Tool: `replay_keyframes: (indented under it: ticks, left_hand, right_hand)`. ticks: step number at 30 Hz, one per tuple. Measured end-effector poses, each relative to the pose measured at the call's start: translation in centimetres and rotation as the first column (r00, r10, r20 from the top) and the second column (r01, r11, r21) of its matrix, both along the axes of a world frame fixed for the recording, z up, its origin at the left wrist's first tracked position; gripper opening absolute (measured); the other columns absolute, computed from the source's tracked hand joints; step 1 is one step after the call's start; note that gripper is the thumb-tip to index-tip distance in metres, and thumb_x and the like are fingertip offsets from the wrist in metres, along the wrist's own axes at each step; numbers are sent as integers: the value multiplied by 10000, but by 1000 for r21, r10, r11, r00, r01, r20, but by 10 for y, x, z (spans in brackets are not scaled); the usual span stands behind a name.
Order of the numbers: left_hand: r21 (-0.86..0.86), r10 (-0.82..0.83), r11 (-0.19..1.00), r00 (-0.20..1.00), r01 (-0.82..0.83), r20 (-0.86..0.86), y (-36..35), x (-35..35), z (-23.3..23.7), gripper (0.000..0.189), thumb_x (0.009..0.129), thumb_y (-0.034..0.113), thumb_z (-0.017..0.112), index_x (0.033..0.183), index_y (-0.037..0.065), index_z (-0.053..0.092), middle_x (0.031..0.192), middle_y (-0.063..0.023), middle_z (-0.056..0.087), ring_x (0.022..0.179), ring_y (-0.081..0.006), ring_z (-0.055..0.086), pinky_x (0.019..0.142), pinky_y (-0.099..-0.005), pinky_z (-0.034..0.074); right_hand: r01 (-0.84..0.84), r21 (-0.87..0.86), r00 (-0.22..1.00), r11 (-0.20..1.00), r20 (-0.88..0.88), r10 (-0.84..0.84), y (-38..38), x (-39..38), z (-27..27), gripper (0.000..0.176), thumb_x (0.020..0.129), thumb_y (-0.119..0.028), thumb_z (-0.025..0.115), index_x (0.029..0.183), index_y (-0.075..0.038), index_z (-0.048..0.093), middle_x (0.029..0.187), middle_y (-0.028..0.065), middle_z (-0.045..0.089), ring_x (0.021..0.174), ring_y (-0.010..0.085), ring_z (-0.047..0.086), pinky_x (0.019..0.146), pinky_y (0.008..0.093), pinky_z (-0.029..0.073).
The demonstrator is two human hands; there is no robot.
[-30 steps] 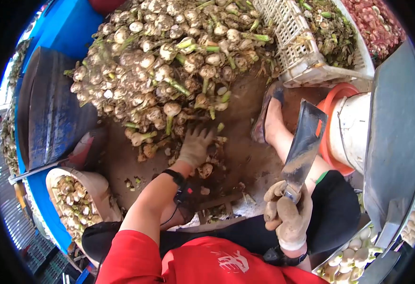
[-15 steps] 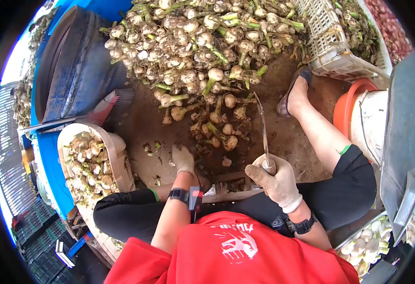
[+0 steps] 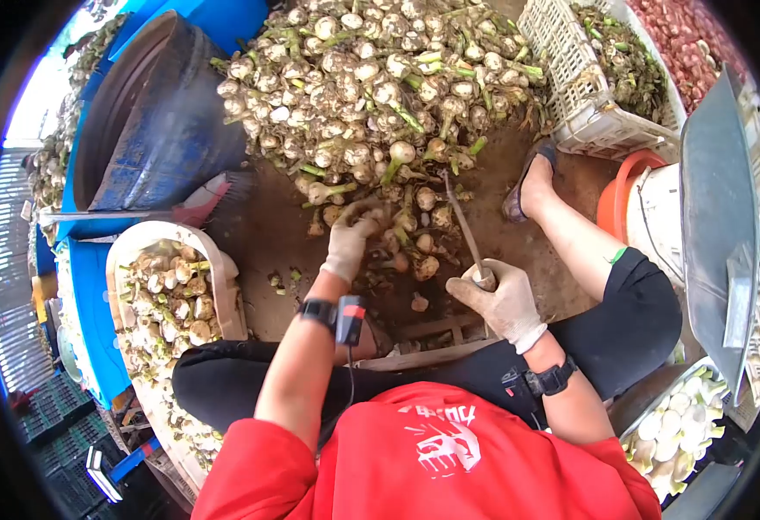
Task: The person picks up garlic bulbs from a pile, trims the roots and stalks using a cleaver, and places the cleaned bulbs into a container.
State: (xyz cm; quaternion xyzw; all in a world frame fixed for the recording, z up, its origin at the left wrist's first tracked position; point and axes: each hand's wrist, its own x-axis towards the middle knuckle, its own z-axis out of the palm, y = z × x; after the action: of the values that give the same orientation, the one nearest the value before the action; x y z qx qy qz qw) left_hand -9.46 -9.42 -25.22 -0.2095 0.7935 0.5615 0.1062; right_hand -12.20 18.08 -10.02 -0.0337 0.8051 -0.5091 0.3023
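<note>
My left hand (image 3: 353,237), in a soiled pale work glove, reaches to the near edge of a heap of garlic bulbs (image 3: 358,95). Its fingers are parted and a little blurred, close to loose bulbs with short green stems; I see no bulb held in them. In a similar glove, my right hand (image 3: 501,299) is closed round the handle of a long, thin-bladed knife (image 3: 464,218). The blade points up and away, its tip beside the front bulbs of the heap. One small bulb (image 3: 419,302) lies apart on the brown floor, between my hands.
A cream tub (image 3: 228,286) of trimmed pieces stands at left, below a blue drum (image 3: 167,121) and a brush (image 3: 211,195). At right are a white crate (image 3: 570,82), an orange bucket (image 3: 616,204), a grey metal panel (image 3: 716,234) and pale peeled bulbs (image 3: 675,429).
My left hand has moved forward and right, from low over the floor to the heap's edge. My right hand keeps its hold on the knife, nearly in place. The view has shifted slightly.
</note>
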Motion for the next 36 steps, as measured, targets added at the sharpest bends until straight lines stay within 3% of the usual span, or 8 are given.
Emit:
replay_keyframes:
  ticks: [2, 6, 11, 14, 16, 21, 30, 36]
  left_hand:
    - [801, 516, 449, 847, -397, 130, 26, 15, 104, 573, 830, 17, 703, 1355, 13, 474, 1119, -61, 663, 944, -143, 659, 869, -281, 534]
    - [289, 345, 914, 921, -286, -179, 49, 66, 202, 636, 754, 41, 793, 1317, -31, 504, 1147, -77, 650, 1032, -147, 641, 863, -282, 543]
    - [78, 178, 984, 887, -160, -427, 56, 117, 237, 625, 653, 72, 879, 1164, 35, 521, 1031, -23, 605, 927, -94, 567, 853, -244, 484]
    - [574, 409, 790, 883, -216, -231, 65, 134, 249, 669, 645, 81, 871, 1187, 45, 481, 1046, -44, 590, 931, -124, 572, 840, -257, 481]
    - [-43, 137, 985, 909, -167, -394, 66, 138, 262, 562, 729, 180, 818, 1177, 38, 510, 953, -85, 636, 856, -164, 626, 806, -315, 512]
    - [-434, -53, 882, 878, -182, -475, 64, 143, 278, 544, 705, 265, 825, 1128, 39, 568, 954, -154, 668, 843, -317, 677, 750, -356, 524]
    - [-571, 5, 702, 805, -426, -593, 72, 152, 276, 505, 604, 146, 842, 1042, 92, 597, 843, -88, 673, 721, -338, 652, 663, -393, 528]
    - [-493, 63, 796, 858, -351, -510, 66, 143, 259, 604, 631, 218, 838, 1148, 45, 575, 973, -147, 657, 905, -335, 650, 804, -396, 512]
  right_hand:
    - [-14, -61, 999, 998, -46, 12, 1, 3, -3, 368, 769, -346, 829, 722, -43, 624, 596, 10, 556, 577, 98, 497, 565, 295, 438]
    - [-184, 162, 936, 969, -272, 224, 0, 13, 0, 267, 794, -227, 781, 727, -33, 610, 576, 18, 523, 536, 95, 433, 536, 277, 396]
    - [-359, -34, 724, 933, -641, 255, -15, 48, 43, 275, 717, -148, 737, 668, -40, 489, 610, 131, 470, 526, 326, 486, 502, 382, 409]
    - [-459, -21, 617, 888, -727, 301, -23, 66, 73, 194, 628, -112, 708, 691, -77, 527, 684, 117, 525, 591, 338, 568, 515, 411, 463]
    - [-514, 50, 564, 856, -733, 381, -27, 76, 86, 185, 635, -138, 700, 689, -80, 533, 686, 102, 531, 591, 315, 578, 521, 403, 475]
    - [-516, 36, 537, 856, -765, 356, -33, 88, 97, 150, 649, -152, 681, 704, -83, 560, 672, 95, 528, 567, 297, 576, 524, 395, 481]
    - [-237, 264, 902, 935, -297, 312, -9, 59, 31, 251, 756, -232, 702, 649, -15, 634, 650, 209, 593, 627, 390, 616, 568, 458, 481]
    - [-445, 15, 616, 895, -720, 318, -35, 84, 83, 171, 688, -160, 702, 689, -70, 557, 673, 135, 546, 605, 355, 586, 540, 424, 480]
